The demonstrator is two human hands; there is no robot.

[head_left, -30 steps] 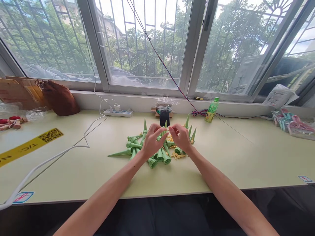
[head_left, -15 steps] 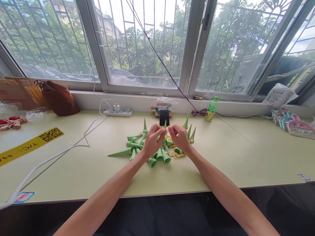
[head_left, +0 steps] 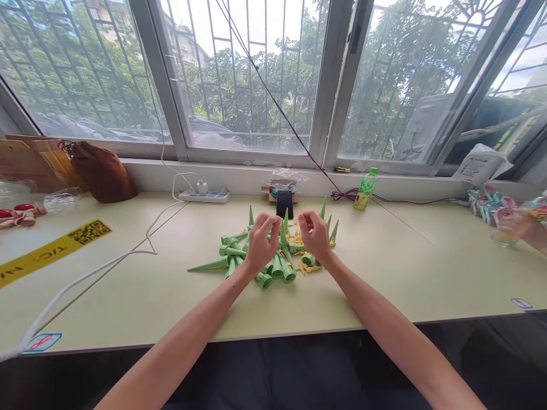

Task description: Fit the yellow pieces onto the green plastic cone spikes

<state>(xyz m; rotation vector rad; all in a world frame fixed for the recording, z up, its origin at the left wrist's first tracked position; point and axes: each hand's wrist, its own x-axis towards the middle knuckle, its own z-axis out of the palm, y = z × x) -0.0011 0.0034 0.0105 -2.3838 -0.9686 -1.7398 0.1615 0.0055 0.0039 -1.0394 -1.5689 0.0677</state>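
Observation:
My left hand point(head_left: 260, 244) hovers over a pile of green plastic cone spikes point(head_left: 233, 257). Its fingers are curled round one green cone point(head_left: 282, 232), which points up beside the fingertips. My right hand point(head_left: 316, 237) is just to the right, a small gap away, with its fingers pinched closed. What it pinches is too small to make out. Small yellow pieces point(head_left: 308, 269) lie scattered under and beside the right hand. Several more cones stand upright behind the hands, one of them an upright cone point(head_left: 323, 208).
A black phone point(head_left: 284, 204) leans at the sill behind the pile, with a green bottle point(head_left: 365, 191) to its right. A power strip point(head_left: 204, 196), white cable point(head_left: 98, 267), brown bag point(head_left: 100, 171) and yellow tape point(head_left: 51, 254) are on the left. Another person's hand point(head_left: 519, 226) is at the far right.
My hands, which met in a pinch over the pile, have drawn slightly apart and their fingers have curled in. Another person's hand has come into view at the right edge.

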